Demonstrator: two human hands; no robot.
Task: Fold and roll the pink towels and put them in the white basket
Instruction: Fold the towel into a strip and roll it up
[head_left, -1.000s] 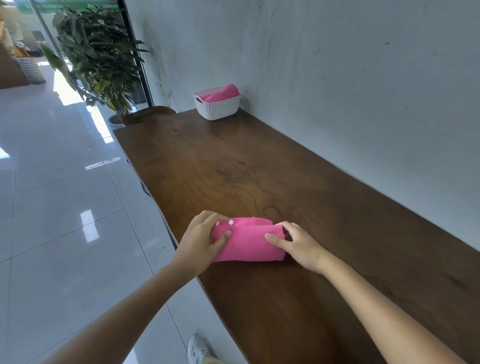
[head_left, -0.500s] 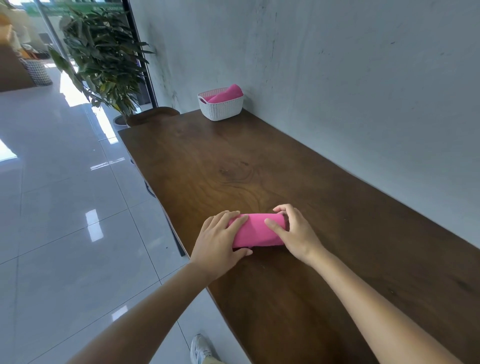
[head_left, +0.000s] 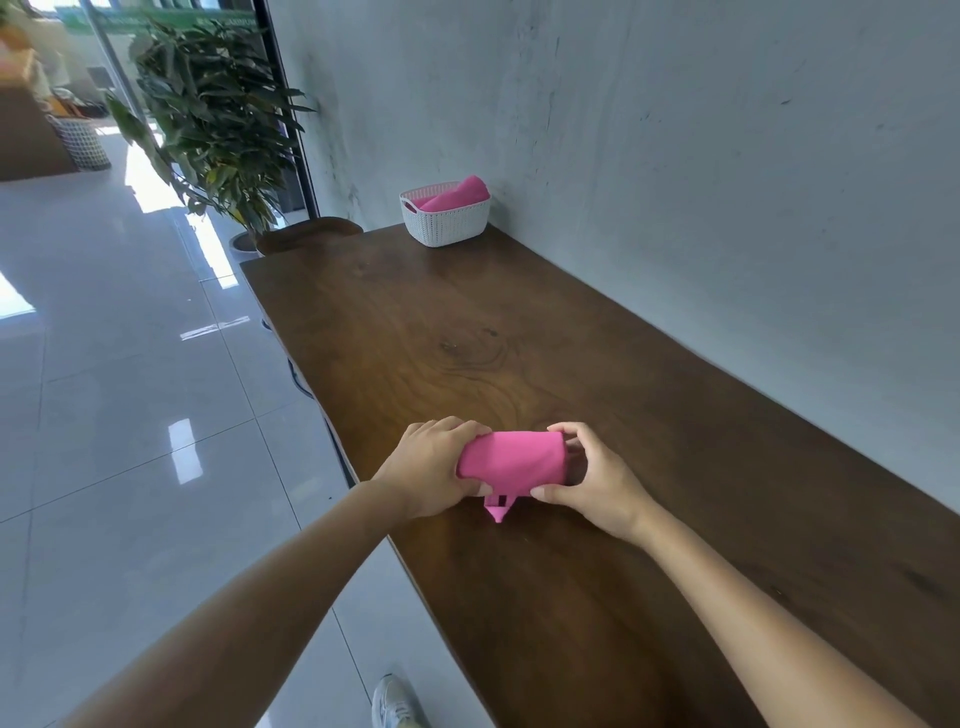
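Observation:
A rolled pink towel (head_left: 511, 460) lies crosswise near the front-left edge of the brown wooden table (head_left: 597, 374), a small corner flap hanging out beneath it. My left hand (head_left: 434, 470) grips its left end, fingers over the top and thumb below. My right hand (head_left: 589, 475) cups the right end, fingers curled round it. The white basket (head_left: 447, 221) stands at the table's far end by the wall, with another rolled pink towel (head_left: 457, 193) in it.
A grey wall (head_left: 675, 156) runs along the table's right side. A potted plant (head_left: 213, 119) and a dark chair back (head_left: 309, 240) stand beyond the far left corner. Glossy floor tiles lie to the left; my shoe (head_left: 397, 701) shows below.
The towel has been rolled into a tight cylinder and both hands now wrap round its ends. A corner flap has appeared under the roll.

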